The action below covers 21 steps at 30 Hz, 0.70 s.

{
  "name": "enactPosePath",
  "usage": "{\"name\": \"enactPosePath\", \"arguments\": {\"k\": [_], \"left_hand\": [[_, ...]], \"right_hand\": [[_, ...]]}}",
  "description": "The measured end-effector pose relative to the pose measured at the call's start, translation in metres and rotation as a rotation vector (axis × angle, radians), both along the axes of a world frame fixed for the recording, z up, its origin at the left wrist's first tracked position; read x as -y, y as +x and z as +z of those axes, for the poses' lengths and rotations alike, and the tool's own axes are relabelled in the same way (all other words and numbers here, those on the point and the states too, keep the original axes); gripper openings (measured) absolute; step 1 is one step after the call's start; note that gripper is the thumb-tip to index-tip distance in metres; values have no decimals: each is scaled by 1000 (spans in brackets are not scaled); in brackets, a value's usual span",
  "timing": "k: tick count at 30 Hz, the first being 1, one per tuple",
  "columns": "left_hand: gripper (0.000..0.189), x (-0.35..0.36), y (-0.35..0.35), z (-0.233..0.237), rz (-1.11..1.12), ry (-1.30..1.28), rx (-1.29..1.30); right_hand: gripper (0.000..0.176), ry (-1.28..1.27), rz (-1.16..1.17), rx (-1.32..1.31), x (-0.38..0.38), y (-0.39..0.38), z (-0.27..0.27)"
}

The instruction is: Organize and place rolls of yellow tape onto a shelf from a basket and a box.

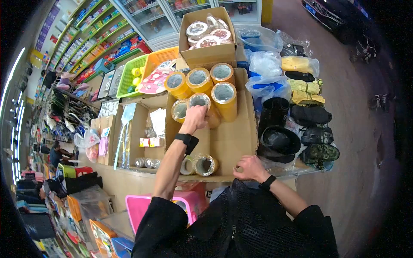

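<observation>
My left hand [197, 118] reaches into a wide cardboard box [232, 148], its fingers closed on the near edge of a yellow packing tape roll [199, 99]. That roll stands among several taller stacks of yellow tape [225, 105] at the far side of the box. Two clear-brown tape rolls [205, 165] sit near the box's front wall. My right hand [248, 168] is curled over the front right corner of the box. Whatever is inside its fingers, if anything, is hidden. Dark bands circle both wrists.
An open carton [208, 53] of wrapped tape rolls stands behind. At right lie a black bucket [280, 144] and several folded bundles [310, 115]. Left are a compartment with small boxes [149, 142], blue fly swatters [127, 114] and a green basket [130, 73]. A pink bin [137, 208] stands below.
</observation>
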State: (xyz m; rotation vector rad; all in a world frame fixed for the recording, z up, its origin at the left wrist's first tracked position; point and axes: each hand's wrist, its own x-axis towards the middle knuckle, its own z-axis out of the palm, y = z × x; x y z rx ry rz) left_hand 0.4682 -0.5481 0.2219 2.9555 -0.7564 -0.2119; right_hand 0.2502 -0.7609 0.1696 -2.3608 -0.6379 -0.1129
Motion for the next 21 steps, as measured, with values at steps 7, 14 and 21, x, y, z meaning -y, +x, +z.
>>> {"name": "enactPosePath", "arguments": {"k": [7, 14, 21], "left_hand": [[29, -3, 34, 2, -108, 31, 33], [37, -2, 15, 15, -191, -38, 233], [86, 45, -25, 43, -58, -242, 496]], "right_hand": [[26, 11, -21, -32, 3, -1, -8], [30, 18, -27, -46, 2, -1, -9], [31, -30, 2, -37, -2, 0, -7]]}}
